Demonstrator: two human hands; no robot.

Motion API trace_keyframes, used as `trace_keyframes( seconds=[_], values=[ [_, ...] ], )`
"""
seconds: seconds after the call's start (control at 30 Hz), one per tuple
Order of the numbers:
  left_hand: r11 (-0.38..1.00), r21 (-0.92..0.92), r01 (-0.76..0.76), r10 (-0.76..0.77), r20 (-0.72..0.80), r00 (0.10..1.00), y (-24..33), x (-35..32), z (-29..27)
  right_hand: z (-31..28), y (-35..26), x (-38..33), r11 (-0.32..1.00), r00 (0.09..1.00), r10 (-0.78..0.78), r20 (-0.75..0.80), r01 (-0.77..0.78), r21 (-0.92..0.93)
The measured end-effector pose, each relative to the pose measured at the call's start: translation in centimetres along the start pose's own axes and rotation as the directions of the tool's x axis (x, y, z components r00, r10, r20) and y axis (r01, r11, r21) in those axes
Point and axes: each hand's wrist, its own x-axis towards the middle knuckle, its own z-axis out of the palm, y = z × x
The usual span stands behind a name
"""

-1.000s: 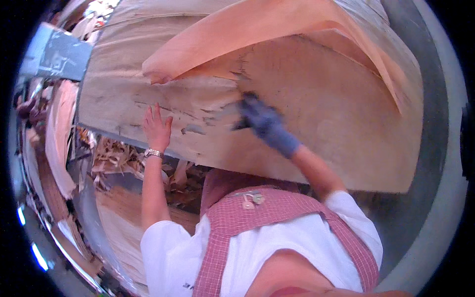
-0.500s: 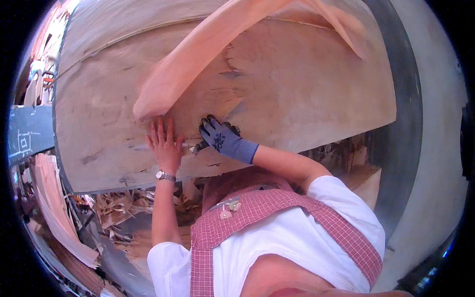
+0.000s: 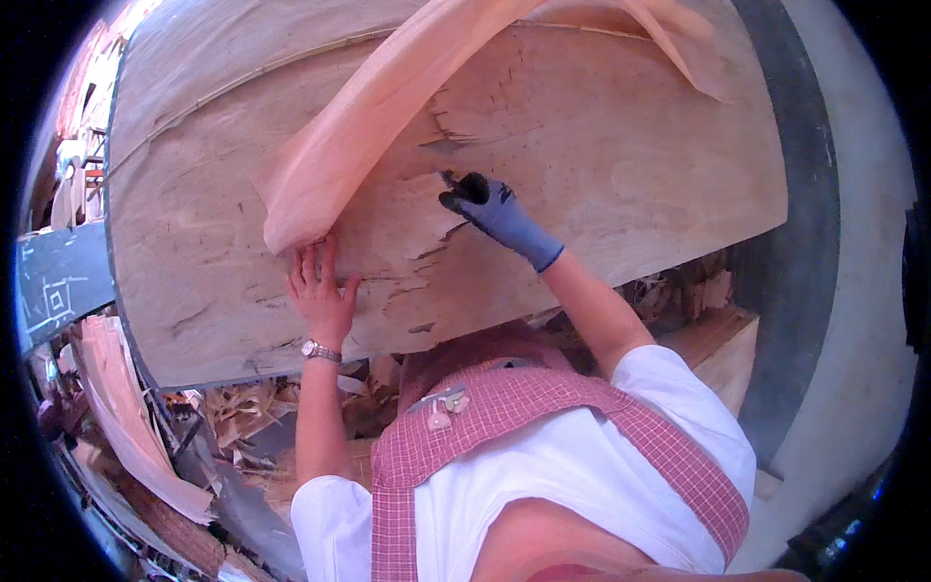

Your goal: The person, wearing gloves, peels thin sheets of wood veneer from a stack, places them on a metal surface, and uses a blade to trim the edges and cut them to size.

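Observation:
A broad, thin sheet of wood veneer [image 3: 621,145] lies across the surface in front of me, with cracks and torn slits through its middle. Bare and spread flat, my left hand [image 3: 320,299] presses on the sheet, its fingertips touching the end of a curled pinkish veneer strip [image 3: 359,145]. My right hand [image 3: 493,211] wears a blue-grey glove with black palm and fingers. Those fingers are curled closed over the sheet, beside a ragged tear; what they hold is hidden.
Broken veneer scraps [image 3: 238,417] are heaped below the near edge. A dark curved band [image 3: 795,194] borders the sheet on the right. At the left stands a blue-grey beam [image 3: 68,281] with chalk-like marks, and long veneer pieces [image 3: 136,417] lean below it.
My right hand has moved up and right, off the spot beside my left hand. The dark-handled tool with a pale tip seen there is no longer visible. My left hand stays nearly in place.

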Motion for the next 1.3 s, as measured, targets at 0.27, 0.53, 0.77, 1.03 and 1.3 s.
trace_keyframes(
  seconds=[0.27,0.53,0.77,1.03,1.3],
  values=[
    [0.996,0.085,0.010,-0.016,0.075,0.997,2.9,1.3,-2.5,-3.5,2.8,-1.1,0.928,0.976,0.118,-0.185,-0.175,-0.328],
    [0.965,-0.251,0.073,-0.052,0.091,0.994,4.5,3.5,0.7,-1.4,4.0,-0.3,0.877,0.991,0.018,-0.132,-0.079,-0.474],
    [0.995,-0.067,-0.076,0.077,0.011,0.997,11.4,3.0,2.3,-3.1,1.5,0.3,0.907,0.976,0.207,-0.061,-0.215,-0.361],
    [0.996,-0.064,-0.054,0.057,0.048,0.997,11.6,3.1,2.4,-1.8,1.6,0.3,0.800,0.987,0.139,-0.083,-0.161,-0.578],
    [0.988,-0.135,-0.074,0.087,0.086,0.993,10.8,2.8,2.0,-1.3,1.8,-0.9,0.828,1.000,0.016,0.011,-0.007,-0.560]
  ],
)
